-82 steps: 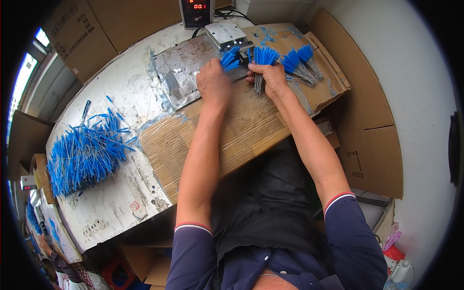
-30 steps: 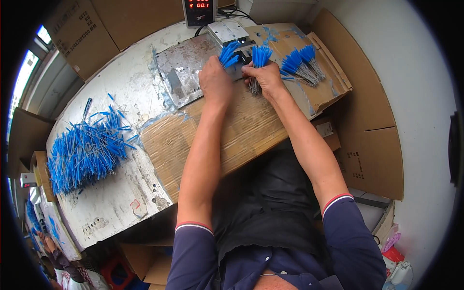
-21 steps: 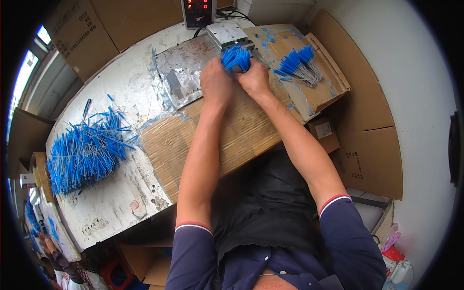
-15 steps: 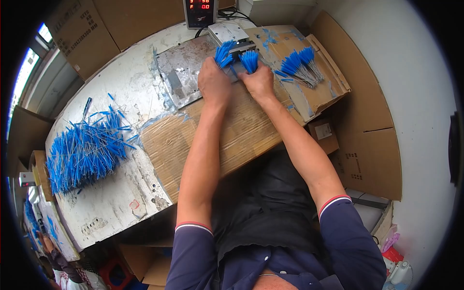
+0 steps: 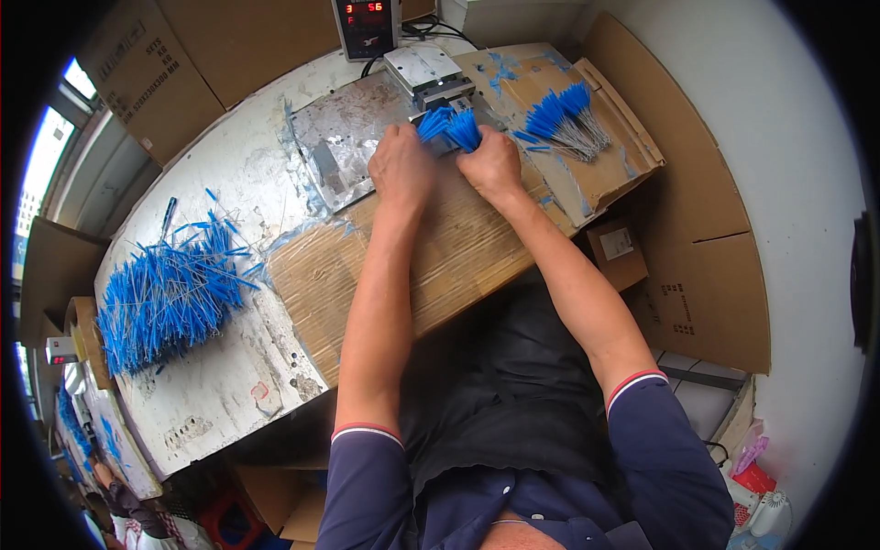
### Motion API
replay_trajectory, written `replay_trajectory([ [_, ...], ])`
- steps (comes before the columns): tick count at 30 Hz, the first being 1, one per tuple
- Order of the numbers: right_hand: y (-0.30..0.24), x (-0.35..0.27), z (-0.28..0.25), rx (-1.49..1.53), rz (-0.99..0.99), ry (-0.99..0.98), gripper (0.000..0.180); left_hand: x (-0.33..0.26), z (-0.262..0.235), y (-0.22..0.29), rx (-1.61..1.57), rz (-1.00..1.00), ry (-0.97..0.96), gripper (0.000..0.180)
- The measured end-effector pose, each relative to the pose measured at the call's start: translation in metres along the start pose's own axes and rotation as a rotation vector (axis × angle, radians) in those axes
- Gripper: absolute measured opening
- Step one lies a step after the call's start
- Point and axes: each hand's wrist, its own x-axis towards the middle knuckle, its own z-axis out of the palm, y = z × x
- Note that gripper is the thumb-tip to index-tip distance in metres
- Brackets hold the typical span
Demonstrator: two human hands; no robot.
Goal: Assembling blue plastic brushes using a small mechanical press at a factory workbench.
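Blue-tipped wires (image 5: 464, 131) sit bunched just in front of the metal fixture (image 5: 422, 64): my left hand (image 5: 401, 170) grips one bunch (image 5: 433, 123), my right hand (image 5: 492, 167) another; more lie fanned to its right.

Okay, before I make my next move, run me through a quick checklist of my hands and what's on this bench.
1. Left hand closed on its left bunch of blue-tipped pieces: ok.
2. Right hand closed on its right bunch: ok, blue ends up.
3. Held bunches clear of the metal fixture: cannot tell; they overlap it in this view.
4. Display box lit: ok, red digits showing.
5. Laid-out bunches clear of your hands: ok, lying apart on the cardboard to the right.
6. Loose pile tidy: not ok, tangled, with a stray blue piece beyond it.
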Motion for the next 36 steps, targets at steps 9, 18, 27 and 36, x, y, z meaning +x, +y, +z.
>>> replay_trajectory([
  [9,0.035,0.014,-0.003,0.657,0.015,-0.037,0.018,0.003,0.014,0.002,-0.061,-0.019,0.225,0.021],
  [18,0.006,0.02,-0.004,0.968,0.195,-0.085,0.015,0.01,0.014,-0.017,-0.143,-0.116,0.301,0.023],
  [27,0.009,0.026,0.008,0.889,0.206,-0.017,0.016,0.01,0.016,-0.016,-0.152,-0.061,0.415,0.018],
  [36,0.007,0.025,0.001,0.973,0.285,-0.032,0.014,0.002,0.023,0.005,-0.12,0.058,0.258,0.016],
])
